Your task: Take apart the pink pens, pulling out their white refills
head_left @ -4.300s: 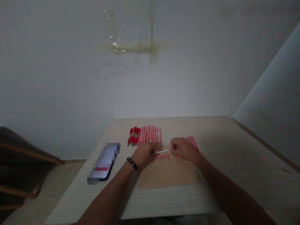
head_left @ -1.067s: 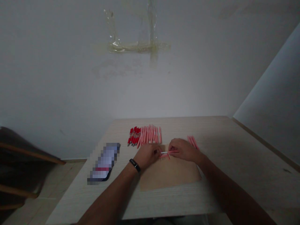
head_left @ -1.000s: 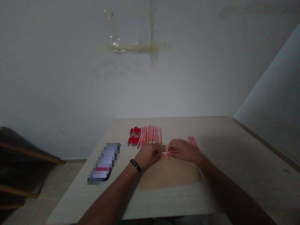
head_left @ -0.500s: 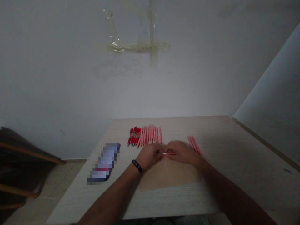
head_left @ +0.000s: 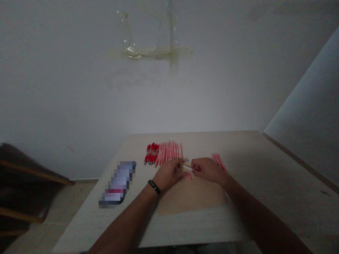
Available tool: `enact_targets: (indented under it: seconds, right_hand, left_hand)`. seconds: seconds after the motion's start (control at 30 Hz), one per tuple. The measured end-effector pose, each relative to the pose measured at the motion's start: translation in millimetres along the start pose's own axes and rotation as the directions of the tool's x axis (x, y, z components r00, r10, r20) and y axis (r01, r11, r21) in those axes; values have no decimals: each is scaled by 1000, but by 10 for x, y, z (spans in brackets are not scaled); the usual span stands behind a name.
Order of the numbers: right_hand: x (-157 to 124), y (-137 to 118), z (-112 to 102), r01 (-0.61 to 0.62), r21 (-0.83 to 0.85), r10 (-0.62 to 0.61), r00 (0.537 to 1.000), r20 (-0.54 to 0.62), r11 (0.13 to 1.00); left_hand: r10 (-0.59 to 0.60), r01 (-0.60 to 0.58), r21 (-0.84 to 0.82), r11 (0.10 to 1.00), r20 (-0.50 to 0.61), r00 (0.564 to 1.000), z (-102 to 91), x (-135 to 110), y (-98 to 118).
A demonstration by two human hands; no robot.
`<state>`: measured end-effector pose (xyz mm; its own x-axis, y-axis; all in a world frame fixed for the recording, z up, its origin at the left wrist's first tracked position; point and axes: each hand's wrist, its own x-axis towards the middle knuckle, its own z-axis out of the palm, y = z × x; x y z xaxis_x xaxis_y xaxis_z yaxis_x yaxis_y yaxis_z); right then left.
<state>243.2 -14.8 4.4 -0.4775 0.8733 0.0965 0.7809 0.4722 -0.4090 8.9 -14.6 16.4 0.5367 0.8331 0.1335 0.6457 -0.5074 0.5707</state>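
Between my hands is a thin white stick (head_left: 188, 167), slanting down to the right. The fingers of my right hand (head_left: 209, 170) pinch its right end. At its left end are the curled fingers of my left hand (head_left: 168, 173), which wears a black band (head_left: 154, 187) on the wrist. Small pink-red pieces (head_left: 188, 176) lie just below the stick, near my left thumb, too small to make out. Both hands are over a brown sheet (head_left: 192, 199) on the table.
Beyond my left hand lies a row of pink pens (head_left: 169, 151) beside several red pens (head_left: 151, 154). A few more pink pens (head_left: 218, 161) lie beyond my right hand. A phone (head_left: 118, 183) is at the left of the table (head_left: 225, 141). The wall stands behind.
The white stick now shows at greater length between my hands, a little higher than before. My fingers have moved apart, and pink-red pieces show below them.
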Motion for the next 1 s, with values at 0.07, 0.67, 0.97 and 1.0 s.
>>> enact_targets:
  seconds: [0.07, 0.67, 0.97, 1.0]
  right_hand:
    - [-10, 42, -26, -35, -8, 35, 999, -11, 999]
    - [-30, 37, -2, 49, 46, -48, 999, -22, 998]
    - [6, -46, 67, 34, 81, -37, 999, 35, 996]
    - [7, -42, 67, 35, 83, -38, 999, 34, 996]
  left_hand:
    - [5, -5, 10, 1000, 23, 1000, -3, -6, -23]
    - [112, -119, 121, 986, 59, 992, -29, -6, -73]
    - [112, -109, 112, 988, -19, 994, 118, 84, -75]
    - [106, -102, 116, 988, -26, 994, 134, 96, -85]
